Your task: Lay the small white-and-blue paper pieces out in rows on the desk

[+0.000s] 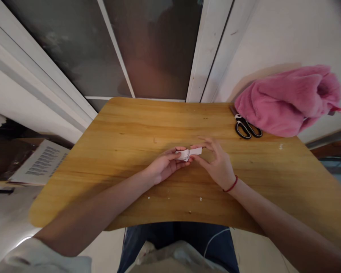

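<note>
Over the middle of the table, a small white folded strip (196,151), which looks like paper, is held between my hands. A thin dark line, perhaps thread or wire, crosses its middle; I cannot tell which. My left hand (168,165) grips the strip's left part, the thumb on top and fingers beneath. From the right, my right hand (216,159) pinches at the strip near that dark line, thumb below and forefinger above. A red cord bracelet (231,184) circles the right wrist.
The wooden table (125,132) carries scissors (246,127) with black handles at the back right, their blades partly under a pink plush cloth item (284,98). White crumbs (200,199) lie near the front edge. A cardboard box (36,163) stands left of the table, and a glazed door (159,49) behind.
</note>
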Motion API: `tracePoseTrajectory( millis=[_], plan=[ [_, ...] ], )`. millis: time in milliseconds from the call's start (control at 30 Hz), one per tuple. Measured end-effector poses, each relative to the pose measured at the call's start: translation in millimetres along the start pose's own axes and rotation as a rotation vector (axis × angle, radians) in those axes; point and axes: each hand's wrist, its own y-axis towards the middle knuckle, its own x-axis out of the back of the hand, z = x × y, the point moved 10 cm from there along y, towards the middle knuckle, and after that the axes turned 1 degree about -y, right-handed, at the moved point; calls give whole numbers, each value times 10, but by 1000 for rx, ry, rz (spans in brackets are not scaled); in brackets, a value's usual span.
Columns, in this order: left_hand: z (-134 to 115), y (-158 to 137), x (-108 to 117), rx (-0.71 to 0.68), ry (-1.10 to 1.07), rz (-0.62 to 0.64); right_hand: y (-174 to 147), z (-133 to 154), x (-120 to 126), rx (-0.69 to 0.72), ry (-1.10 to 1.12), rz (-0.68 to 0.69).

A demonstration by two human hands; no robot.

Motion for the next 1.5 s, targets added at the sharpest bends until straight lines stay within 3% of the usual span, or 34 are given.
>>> tracePoseTrajectory(
  millis=[200,467,667,900,1500],
  plan=[
    [33,-6,-43,23,10,16,3,32,74,2,32,-57],
    [109,-10,-53,49,-61,17,-50,72,-218,29,19,87],
    [29,-10,-1,18,-29,-28,-62,65,-204,48,-10,98],
    [37,-7,-32,19,-32,4,-80,57,-310,65,-125,133],
    [57,-13,-60,49,-53,48,-68,76,-245,56,-81,98]
  ],
)
